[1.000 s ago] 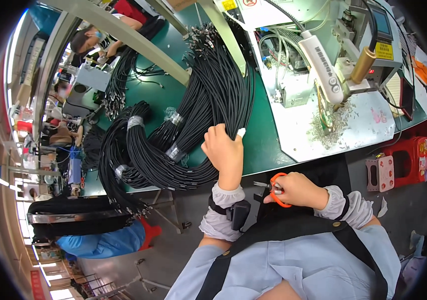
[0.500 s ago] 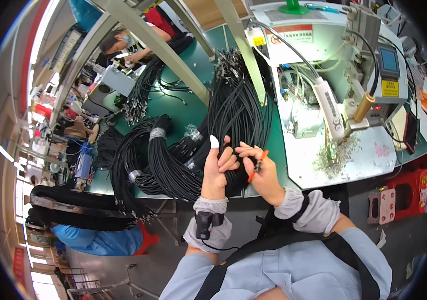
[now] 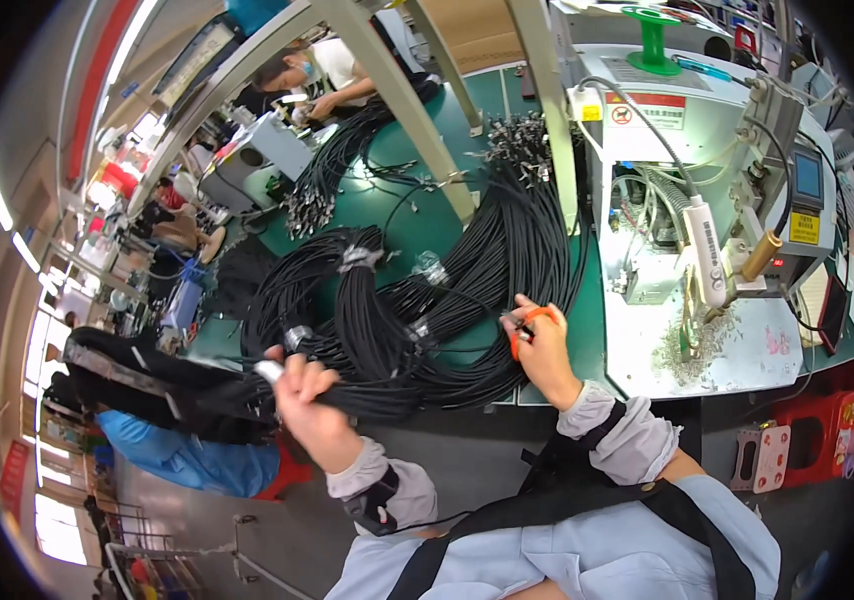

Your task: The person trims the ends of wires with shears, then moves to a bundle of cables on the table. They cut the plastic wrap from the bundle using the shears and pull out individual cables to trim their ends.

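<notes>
The right hand [image 3: 549, 360] clasps one orange-handled cutter [image 3: 519, 338]; the left hand [image 3: 314, 410], fingers half-curled, hold unclear, overlaps slender, coiled black cables [image 3: 512, 245].

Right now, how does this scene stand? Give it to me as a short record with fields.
Left hand: blurred, at the left part of the black cables; white thumb cover; grip unclear
Right hand: holding orange-handled cutters
Cable layout: curved bundles, wrapped in places
Surface: green table
Right side: machine, red stool lower down
Far side: another person, head bent
</notes>
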Motion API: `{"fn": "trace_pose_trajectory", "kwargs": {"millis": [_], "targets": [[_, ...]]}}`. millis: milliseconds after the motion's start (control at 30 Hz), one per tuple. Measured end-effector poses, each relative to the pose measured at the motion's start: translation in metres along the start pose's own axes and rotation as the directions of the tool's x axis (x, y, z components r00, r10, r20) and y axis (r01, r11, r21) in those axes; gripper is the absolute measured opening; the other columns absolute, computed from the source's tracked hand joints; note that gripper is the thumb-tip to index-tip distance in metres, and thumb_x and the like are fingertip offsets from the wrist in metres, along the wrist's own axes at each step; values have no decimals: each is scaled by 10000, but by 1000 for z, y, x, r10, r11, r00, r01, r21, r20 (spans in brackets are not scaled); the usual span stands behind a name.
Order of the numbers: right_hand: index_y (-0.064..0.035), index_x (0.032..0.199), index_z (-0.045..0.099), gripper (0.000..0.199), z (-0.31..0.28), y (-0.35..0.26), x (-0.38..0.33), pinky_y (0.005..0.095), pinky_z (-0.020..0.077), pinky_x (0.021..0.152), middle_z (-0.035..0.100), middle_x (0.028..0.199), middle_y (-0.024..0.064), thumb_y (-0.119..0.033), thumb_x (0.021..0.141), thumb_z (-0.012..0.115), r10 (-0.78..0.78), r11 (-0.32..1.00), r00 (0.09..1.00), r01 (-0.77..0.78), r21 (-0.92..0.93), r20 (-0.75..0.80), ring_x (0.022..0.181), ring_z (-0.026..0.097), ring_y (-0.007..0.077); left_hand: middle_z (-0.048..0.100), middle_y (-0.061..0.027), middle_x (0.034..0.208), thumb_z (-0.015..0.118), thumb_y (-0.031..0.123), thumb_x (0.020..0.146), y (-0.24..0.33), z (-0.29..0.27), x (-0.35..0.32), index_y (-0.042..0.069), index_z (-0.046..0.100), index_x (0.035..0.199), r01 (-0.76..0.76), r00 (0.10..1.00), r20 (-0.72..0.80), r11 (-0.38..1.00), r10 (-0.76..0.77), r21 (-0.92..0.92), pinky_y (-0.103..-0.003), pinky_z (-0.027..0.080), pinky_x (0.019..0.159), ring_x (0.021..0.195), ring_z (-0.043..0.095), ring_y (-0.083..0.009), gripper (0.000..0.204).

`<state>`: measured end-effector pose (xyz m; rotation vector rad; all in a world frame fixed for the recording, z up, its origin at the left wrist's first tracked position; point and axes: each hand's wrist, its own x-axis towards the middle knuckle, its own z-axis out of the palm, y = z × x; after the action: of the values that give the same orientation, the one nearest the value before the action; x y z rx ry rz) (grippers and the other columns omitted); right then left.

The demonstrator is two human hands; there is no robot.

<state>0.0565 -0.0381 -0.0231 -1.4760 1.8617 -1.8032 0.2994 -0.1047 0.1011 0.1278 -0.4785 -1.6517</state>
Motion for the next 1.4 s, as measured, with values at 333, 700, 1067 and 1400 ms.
{"fn": "trace_pose_trajectory", "kwargs": {"millis": [333,700,1067,1400], "targets": [[7,773,542,232,4,-103,-15,276,444,647,580,700,135,-178,729,674,-22,987,768,-84,135,640,720,581,226,523,8,800,368,119,890,-43,12,-24,76,441,1135,341,912,-310,917,-269,208,-303,432,684,715,499,-140,259],[16,776,548,178,5,-60,-10,313,455,643,577,710,141,-155,788,597,143,592,672,-646,481,726,702,580,269,328,42,563,342,196,923,-32,-25,66,22,481,1069,521,853,65,853,-518,-34,-204,294,425,425,290,-47,266],[46,840,551,117,23,19,28,301,469,664,632,774,143,-60,804,516,48,991,926,4,-136,375,752,626,256,299,27,562,351,96,860,135,-26,-51,10,465,1030,-259,956,-123,963,267,75,-187,243,398,403,260,-49,222],[19,977,568,215,-19,-115,-36,242,439,667,611,741,53,-154,858,523,6,888,408,-422,183,913,696,556,101,398,6,639,499,125,858,-40,2,-88,61,453,1063,125,989,-105,957,-100,261,-229,359,458,517,394,-86,219]]}}
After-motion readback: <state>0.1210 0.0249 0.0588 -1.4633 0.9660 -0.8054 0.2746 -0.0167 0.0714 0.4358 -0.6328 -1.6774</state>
